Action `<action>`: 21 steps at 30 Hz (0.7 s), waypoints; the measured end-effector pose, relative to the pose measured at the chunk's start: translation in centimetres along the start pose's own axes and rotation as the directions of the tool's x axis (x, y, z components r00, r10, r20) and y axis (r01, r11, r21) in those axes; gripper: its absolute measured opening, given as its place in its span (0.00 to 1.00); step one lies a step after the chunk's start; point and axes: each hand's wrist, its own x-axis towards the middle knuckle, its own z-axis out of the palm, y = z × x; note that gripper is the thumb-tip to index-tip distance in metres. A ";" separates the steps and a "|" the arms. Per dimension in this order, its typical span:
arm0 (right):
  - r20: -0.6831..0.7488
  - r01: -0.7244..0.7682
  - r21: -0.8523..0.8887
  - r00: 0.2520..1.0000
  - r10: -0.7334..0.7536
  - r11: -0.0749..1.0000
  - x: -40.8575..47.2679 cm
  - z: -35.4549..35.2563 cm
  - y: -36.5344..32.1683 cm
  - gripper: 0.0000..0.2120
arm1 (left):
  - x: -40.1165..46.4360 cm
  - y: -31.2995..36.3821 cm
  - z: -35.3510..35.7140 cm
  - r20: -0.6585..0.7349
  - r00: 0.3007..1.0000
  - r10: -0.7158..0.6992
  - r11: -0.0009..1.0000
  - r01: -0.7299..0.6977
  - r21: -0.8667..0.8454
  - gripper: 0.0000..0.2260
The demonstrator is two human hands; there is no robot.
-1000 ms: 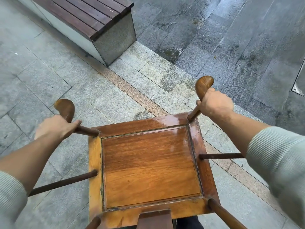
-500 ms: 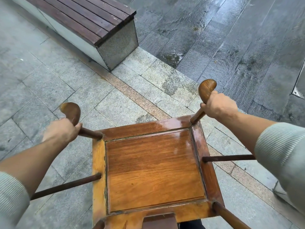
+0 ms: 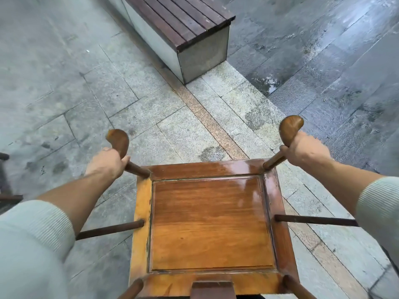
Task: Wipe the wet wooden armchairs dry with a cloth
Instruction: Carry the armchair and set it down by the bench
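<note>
Both hands, left hand point(image 3: 105, 162) and right hand point(image 3: 302, 151), gripped the glossy brown wooden armchair point(image 3: 211, 225) by its armrests, fingers clenched; chair had shifted toward the slatted bench point(image 3: 183, 22). No cloth seen; wiping pending.

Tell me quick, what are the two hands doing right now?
Left hand: closed around the armchair's left armrest, near its rounded end.
Right hand: closed around the right armrest.
No cloth shows in either hand.

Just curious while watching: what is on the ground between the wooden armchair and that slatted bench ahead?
Only bare stone paving with damp patches and a reddish strip; the head view shows nothing between armchair and bench.
</note>
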 end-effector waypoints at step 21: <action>0.067 0.591 -0.195 0.804 -0.591 0.783 -7.9 0.6 -25.3 0.24 | -18.5 -23.9 10.2 0.214 0.793 -0.571 0.737 0.610 -0.292 0.27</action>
